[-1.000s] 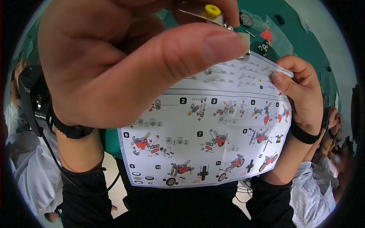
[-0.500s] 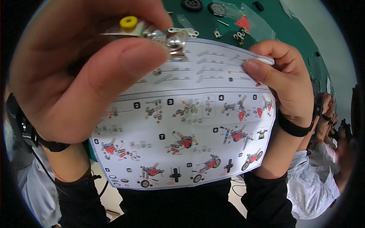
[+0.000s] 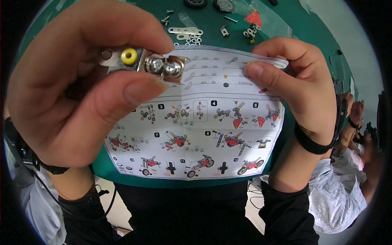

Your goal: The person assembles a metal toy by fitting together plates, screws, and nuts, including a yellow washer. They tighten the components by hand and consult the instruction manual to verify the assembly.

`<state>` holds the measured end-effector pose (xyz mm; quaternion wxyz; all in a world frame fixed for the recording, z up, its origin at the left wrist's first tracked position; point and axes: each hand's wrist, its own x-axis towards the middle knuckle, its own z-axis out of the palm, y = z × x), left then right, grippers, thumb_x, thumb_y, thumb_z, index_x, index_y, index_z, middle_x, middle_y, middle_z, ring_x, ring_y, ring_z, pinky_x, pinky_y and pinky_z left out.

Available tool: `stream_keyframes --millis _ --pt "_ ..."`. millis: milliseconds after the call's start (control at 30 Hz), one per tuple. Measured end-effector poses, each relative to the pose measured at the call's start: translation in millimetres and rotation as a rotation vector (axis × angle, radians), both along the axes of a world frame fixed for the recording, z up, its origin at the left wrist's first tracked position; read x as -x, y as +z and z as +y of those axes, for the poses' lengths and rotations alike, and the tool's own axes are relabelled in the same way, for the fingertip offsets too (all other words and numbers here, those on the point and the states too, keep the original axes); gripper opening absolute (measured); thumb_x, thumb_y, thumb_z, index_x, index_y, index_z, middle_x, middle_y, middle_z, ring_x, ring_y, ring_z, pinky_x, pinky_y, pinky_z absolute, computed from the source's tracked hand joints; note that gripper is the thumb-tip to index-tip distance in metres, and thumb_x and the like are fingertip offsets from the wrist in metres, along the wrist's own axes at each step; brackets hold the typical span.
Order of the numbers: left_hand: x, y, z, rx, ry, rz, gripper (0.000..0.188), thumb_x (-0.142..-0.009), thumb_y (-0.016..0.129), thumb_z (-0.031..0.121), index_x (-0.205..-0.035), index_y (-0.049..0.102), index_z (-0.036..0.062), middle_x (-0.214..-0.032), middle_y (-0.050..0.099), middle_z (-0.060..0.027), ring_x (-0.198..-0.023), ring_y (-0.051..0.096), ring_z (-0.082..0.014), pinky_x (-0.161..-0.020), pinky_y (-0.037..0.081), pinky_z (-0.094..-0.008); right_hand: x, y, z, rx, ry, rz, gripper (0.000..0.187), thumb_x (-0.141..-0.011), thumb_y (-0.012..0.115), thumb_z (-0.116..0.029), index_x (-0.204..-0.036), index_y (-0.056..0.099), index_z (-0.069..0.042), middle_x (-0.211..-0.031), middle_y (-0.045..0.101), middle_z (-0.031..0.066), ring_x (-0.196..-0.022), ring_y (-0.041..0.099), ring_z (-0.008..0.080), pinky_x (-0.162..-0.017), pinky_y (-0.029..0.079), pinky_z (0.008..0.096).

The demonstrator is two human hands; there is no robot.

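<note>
Close to the camera, my left hand (image 3: 81, 94) pinches a small metal bracket assembly (image 3: 163, 67) between thumb and forefinger. Two round screw heads show side by side on it, and a yellow bushing (image 3: 129, 56) sits toward its left end. My right hand (image 3: 304, 77) grips the upper right corner of a white instruction sheet (image 3: 196, 98), thumb on the printed face. Step drawings of a model motorcycle cover the sheet. Its upper left part is hidden behind my left hand and the assembly.
Beyond the sheet on the green table (image 3: 143, 12) lie perforated metal strips (image 3: 185, 31), several nuts (image 3: 193, 40), loose screws (image 3: 165, 19), a U-shaped bracket (image 3: 224, 31), a red triangular plate (image 3: 254, 18) and black wheels (image 3: 224, 5). Other people's arms (image 3: 356, 112) are at the right.
The assembly in my left hand has turned, so its screw heads and bushing face me more. The sheet has shifted left and its lower edge has come up, baring the table edge.
</note>
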<state>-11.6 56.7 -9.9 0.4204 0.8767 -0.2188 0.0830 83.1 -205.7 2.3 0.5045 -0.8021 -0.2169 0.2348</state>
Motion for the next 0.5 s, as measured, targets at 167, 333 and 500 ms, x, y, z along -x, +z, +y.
stream_keyframes --millis 167,333,500 --pt "2.6 -2.5 -2.1 -0.023 -0.001 0.002 0.026 -0.081 0.053 0.007 -0.105 0.052 -0.0052 -0.097 0.056 -0.0167 -0.084 0.061 -0.024 -0.075 0.049 -0.0314 1.8 -1.3 -2.3 0.011 0.017 -0.003 0.015 -0.078 0.067 -0.005 -0.09 0.062 0.002 -0.076 0.064 0.0055 -0.064 0.059 0.0081 -0.06 0.045 0.0187" --pt "9.9 -7.1 -14.9 0.095 0.136 0.02 0.028 -0.081 0.054 0.01 -0.105 0.053 -0.0045 -0.097 0.056 -0.0169 -0.087 0.06 -0.0244 -0.078 0.048 -0.0335 6.1 0.2 -2.5 -0.022 -0.013 0.009 0.018 -0.077 0.068 -0.006 -0.092 0.061 0.001 -0.076 0.064 0.0056 -0.064 0.059 0.0085 -0.06 0.045 0.0191" --pt "12.2 5.4 -7.8 -0.116 0.094 0.031 0.028 -0.08 0.054 0.01 -0.104 0.054 -0.0044 -0.1 0.055 -0.0171 -0.088 0.059 -0.0245 -0.079 0.047 -0.0339 22.1 -9.5 4.6 -0.124 -0.133 -0.087 0.019 -0.077 0.068 -0.006 -0.093 0.061 0.001 -0.076 0.064 0.0059 -0.065 0.06 0.009 -0.061 0.046 0.0197"
